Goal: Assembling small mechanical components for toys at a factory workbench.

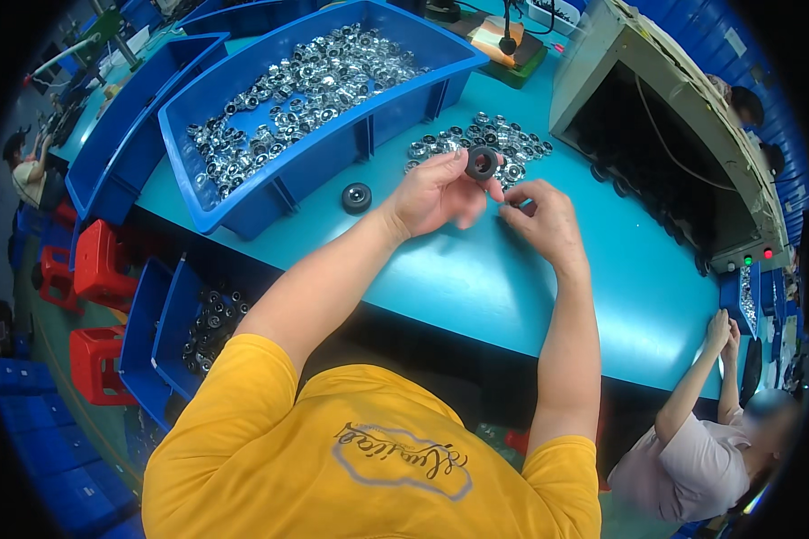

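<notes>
My left hand holds up a small black toy-like tire between thumb and fingers, its round hole facing me. Close beside it, my right hand has thumb and forefinger pinched together; whatever may be between them is too small to make out. Behind the tire, a loose pile of shiny chrome wheel hubs lies on the turquoise table. Left of my left wrist rests a black wheel with a silvery centre.
A large blue bin of chrome hubs stands at the back left. Below the table, another blue bin holds black wheels. A beige machine with a dark opening and black tires stands right. A co-worker sits at the lower right, near red stools leftward.
</notes>
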The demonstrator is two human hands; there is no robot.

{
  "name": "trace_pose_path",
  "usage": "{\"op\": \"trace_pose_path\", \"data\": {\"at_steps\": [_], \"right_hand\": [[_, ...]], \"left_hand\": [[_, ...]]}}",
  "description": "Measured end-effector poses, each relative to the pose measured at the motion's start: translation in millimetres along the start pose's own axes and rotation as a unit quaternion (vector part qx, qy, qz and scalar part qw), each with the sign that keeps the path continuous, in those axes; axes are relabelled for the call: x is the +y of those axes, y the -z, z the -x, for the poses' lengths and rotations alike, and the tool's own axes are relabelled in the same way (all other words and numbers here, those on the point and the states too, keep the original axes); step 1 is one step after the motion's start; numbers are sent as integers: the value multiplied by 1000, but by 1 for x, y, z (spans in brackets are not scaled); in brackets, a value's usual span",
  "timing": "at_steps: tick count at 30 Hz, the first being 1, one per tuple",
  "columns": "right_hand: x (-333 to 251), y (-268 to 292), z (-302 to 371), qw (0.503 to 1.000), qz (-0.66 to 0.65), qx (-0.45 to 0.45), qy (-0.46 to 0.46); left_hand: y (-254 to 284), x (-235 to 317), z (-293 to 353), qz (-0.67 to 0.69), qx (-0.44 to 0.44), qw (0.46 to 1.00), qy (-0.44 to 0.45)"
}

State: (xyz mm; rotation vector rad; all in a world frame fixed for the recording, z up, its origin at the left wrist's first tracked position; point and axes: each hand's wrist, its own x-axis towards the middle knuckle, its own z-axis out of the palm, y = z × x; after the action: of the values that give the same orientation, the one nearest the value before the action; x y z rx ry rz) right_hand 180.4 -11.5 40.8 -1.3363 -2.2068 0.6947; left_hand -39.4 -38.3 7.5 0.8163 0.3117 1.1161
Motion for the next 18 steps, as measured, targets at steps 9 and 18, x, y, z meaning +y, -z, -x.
{"op": "trace_pose_path", "data": {"at_steps": [9, 18], "right_hand": [[0, -4, -4, 922, -377, 83, 15], [-5, -12, -3, 908, -408, 75, 48]], "left_hand": [[3, -2, -1, -18, 10, 1000, 3], [1, -3, -1, -43, 20, 999, 2]]}}
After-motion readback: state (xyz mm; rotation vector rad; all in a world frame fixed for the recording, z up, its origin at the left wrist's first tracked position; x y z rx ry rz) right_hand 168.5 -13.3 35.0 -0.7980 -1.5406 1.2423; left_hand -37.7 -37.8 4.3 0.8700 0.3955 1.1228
